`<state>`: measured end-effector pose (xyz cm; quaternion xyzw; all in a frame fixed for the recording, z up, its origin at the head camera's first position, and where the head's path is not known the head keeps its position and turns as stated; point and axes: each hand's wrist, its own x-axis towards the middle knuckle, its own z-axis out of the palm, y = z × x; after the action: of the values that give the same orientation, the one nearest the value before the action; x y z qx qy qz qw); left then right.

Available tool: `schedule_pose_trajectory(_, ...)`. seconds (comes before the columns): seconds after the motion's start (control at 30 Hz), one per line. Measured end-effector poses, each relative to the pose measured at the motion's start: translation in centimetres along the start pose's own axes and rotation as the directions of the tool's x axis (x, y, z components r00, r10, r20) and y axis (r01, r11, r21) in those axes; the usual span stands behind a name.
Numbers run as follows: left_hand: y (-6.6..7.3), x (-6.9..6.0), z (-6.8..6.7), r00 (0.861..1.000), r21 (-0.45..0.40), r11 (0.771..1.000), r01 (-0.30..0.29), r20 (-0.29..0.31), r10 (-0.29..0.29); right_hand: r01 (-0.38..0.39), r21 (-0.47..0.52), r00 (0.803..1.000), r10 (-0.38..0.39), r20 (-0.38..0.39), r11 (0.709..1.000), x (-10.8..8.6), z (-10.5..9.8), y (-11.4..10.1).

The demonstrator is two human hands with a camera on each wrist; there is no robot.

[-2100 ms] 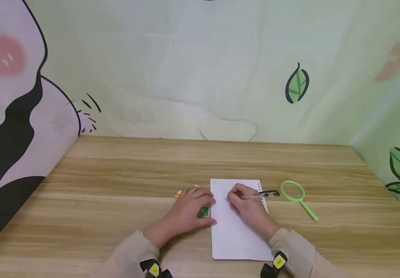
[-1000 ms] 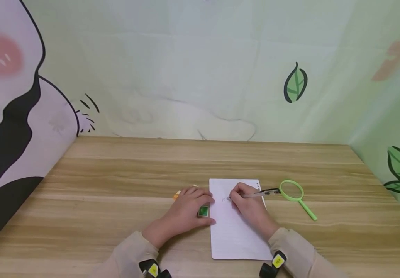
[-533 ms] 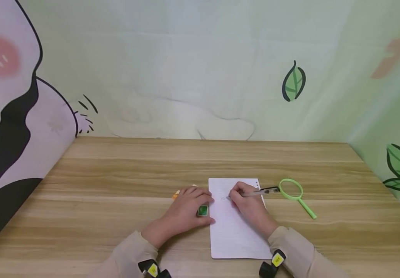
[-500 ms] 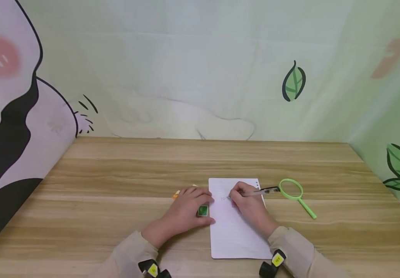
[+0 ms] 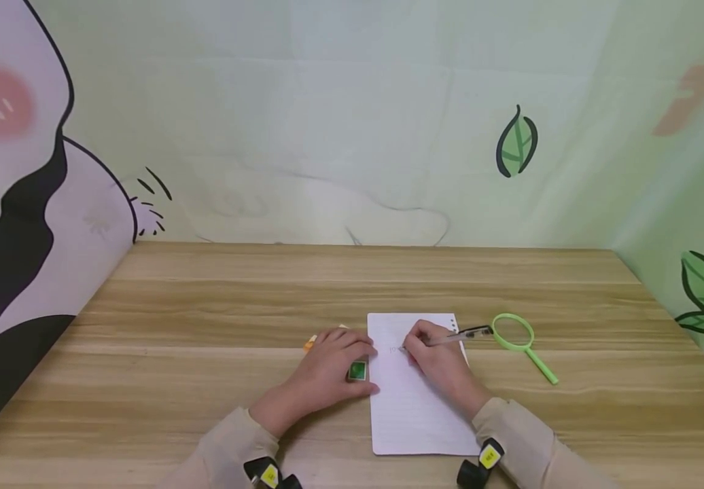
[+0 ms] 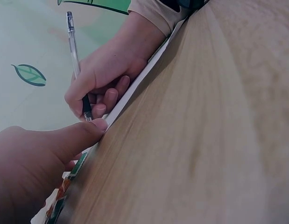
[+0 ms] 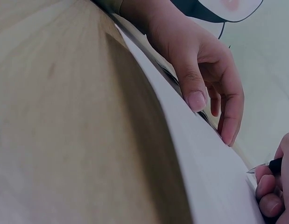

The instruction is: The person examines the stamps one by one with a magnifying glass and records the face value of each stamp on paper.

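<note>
A sheet of lined white paper (image 5: pixel 419 421) with punched holes lies on the table. My right hand (image 5: pixel 440 360) pinches a clear-barrelled pen (image 5: pixel 459 336), its tip down at the paper beside small faint marks near the top. The left wrist view shows the pen's black grip (image 6: pixel 86 106) between thumb and fingers. My left hand (image 5: pixel 330 370) rests at the sheet's left edge, thumb tip and fingertips touching it, fingers spread and slightly bent. Under that palm shows a flat piece with a green square (image 5: pixel 357 371), mostly hidden, its kind unclear.
A green magnifying glass (image 5: pixel 543 367) lies right of the paper, its ring close to the pen's rear end. An orange and white bit (image 5: pixel 310 343) sticks out past my left fingers. The wooden table (image 5: pixel 205 292) meets a printed cloth wall (image 5: pixel 327 136) behind.
The pen tip has moved slightly right across the paper, and small handwritten marks now show to its left. My left hand stays in place; the head view has shifted a little.
</note>
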<state>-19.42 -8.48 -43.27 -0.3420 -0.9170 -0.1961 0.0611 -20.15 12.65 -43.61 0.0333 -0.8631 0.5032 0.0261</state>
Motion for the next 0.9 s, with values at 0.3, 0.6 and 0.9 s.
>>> schedule_pose_trajectory(0.3,-0.05,0.04,-0.05,1.0,0.005,1.0,-0.004,-0.002,0.004,0.023,-0.054,1.0,-0.023,-0.01,0.998,0.07,-0.01,-0.03)
schedule_pose_trajectory(0.6,-0.07,0.05,0.02,1.0,0.005,1.0,0.013,0.008,-0.013,0.019,-0.007,1.0,-0.019,-0.014,1.0,0.15,0.0,0.08)
schedule_pose_trajectory(0.9,-0.11,0.08,0.05,1.0,-0.003,1.0,0.006,0.011,-0.006,0.024,-0.024,1.0,-0.024,-0.018,0.999,0.1,0.03,0.2)
